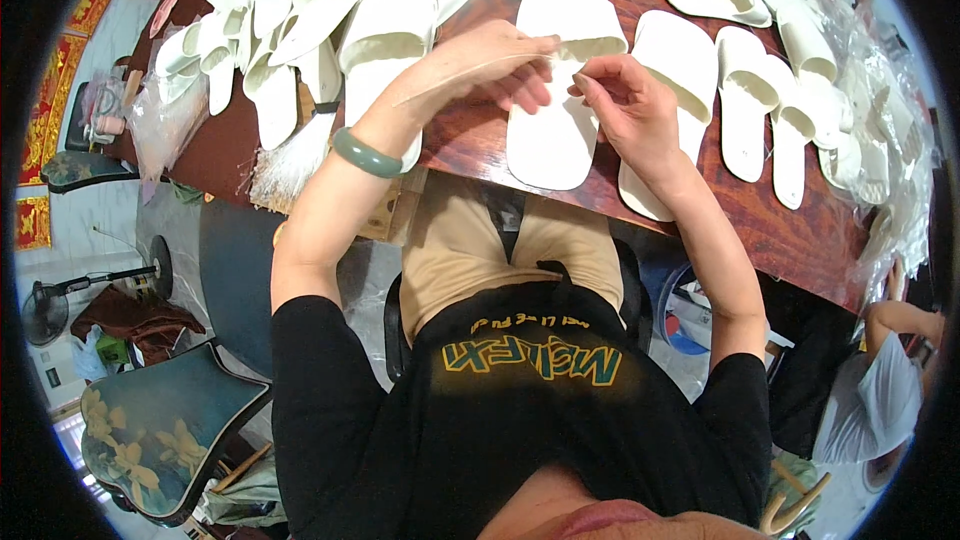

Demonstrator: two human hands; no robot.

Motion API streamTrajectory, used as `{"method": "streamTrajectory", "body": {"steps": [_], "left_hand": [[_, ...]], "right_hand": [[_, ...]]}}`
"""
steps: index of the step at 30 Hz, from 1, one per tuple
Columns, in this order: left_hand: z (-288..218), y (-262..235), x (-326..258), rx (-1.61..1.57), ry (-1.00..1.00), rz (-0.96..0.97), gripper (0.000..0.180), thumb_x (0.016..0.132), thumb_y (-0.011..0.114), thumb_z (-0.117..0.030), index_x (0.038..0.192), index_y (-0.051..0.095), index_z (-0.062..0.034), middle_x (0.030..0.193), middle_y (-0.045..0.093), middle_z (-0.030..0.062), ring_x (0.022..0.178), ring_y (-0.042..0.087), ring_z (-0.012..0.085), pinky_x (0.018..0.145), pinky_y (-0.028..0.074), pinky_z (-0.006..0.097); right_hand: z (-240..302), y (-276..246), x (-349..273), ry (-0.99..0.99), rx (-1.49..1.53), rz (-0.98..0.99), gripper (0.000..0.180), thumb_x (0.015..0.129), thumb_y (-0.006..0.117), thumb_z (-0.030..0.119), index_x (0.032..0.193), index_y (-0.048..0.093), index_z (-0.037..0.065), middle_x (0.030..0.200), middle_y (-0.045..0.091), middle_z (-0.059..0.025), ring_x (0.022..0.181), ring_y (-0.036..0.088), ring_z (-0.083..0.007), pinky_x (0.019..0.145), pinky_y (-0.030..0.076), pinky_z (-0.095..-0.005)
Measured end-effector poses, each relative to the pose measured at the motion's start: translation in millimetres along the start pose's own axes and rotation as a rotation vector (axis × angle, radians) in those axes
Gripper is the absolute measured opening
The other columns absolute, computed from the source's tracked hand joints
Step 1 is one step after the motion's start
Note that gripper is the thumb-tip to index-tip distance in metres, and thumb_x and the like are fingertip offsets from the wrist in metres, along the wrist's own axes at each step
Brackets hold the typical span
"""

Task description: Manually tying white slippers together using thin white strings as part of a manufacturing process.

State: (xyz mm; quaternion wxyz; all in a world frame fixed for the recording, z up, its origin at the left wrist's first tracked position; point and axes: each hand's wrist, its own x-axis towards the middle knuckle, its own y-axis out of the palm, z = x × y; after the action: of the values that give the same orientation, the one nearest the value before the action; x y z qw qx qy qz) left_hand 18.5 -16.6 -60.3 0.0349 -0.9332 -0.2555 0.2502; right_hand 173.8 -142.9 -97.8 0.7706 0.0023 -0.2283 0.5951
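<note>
My left hand (510, 65) is over the upper part of a white slipper (553, 145), with its lower fingers spread and slightly blurred. Its fingertips come together at the end of a thin pale strand (450, 75), which trails back across the wrist. A green bangle (366, 154) circles that forearm. Close by on the right, the fingers of my right hand (630, 105) are pinched; whatever they hold is too small to make out. The slipper lies flat on the table, toe strap away from me. Another white slipper (668, 70) lies partly beneath my right hand and wrist.
White slippers (320, 0) pile up on the left of the reddish-brown wooden table (470, 140); more (748, 100) lie at right beside clear plastic wrapping (900, 140). A bundle of white strands (290, 172) hangs at the front edge. Another person (875, 390) sits at right.
</note>
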Motion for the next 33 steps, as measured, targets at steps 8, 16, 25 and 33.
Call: {"method": "streamTrajectory", "body": {"steps": [8, 16, 25, 33], "left_hand": [[-13, -35, 64, 0.867, 0.131, -0.715, 0.059, 0.091, 0.038, -0.048, 0.087, 0.066, 0.0038, 0.086, 0.063, 0.025, 0.083, 0.061, 0.04, 0.077, 0.046, 0.046], [8, -16, 108, 0.813, 0.369, -0.95, 0.03, 0.076, 0.064, -0.032, 0.075, 0.06, -0.0022, 0.076, 0.063, 0.0176, 0.076, 0.061, 0.0359, 0.067, 0.047, 0.045], [23, -19, 123, 0.617, 0.551, -0.993, 0.023, 0.083, 0.053, -0.024, 0.08, 0.06, -0.0023, 0.08, 0.062, 0.0176, 0.08, 0.059, 0.0358, 0.07, 0.045, 0.042], [-20, 5, 120, 0.133, 0.824, -0.533, 0.021, 0.088, 0.049, -0.016, 0.089, 0.06, 0.0019, 0.079, 0.062, 0.0099, 0.076, 0.058, 0.0187, 0.072, 0.044, 0.029]], "right_hand": [[-16, -1, 4, -0.129, -0.156, -0.019, 0.01, 0.081, 0.06, 0.003, 0.09, 0.058, -0.001, 0.075, 0.064, -0.0104, 0.07, 0.064, -0.0158, 0.062, 0.05, -0.0269], [-2, 3, -12, 0.02, 0.12, 0.021, 0.008, 0.086, 0.056, 0.0, 0.093, 0.055, -0.004, 0.083, 0.062, -0.0078, 0.079, 0.064, -0.014, 0.069, 0.052, -0.0239], [10, -2, -13, 0.148, 0.304, -0.077, 0.013, 0.088, 0.057, 0.004, 0.099, 0.058, -0.002, 0.082, 0.063, -0.0059, 0.075, 0.063, -0.0113, 0.061, 0.05, -0.0218], [20, -22, -54, 0.141, 0.336, -0.278, 0.017, 0.093, 0.049, 0.011, 0.096, 0.059, -0.003, 0.082, 0.061, -0.0058, 0.071, 0.06, -0.0096, 0.06, 0.047, -0.0217]]}}
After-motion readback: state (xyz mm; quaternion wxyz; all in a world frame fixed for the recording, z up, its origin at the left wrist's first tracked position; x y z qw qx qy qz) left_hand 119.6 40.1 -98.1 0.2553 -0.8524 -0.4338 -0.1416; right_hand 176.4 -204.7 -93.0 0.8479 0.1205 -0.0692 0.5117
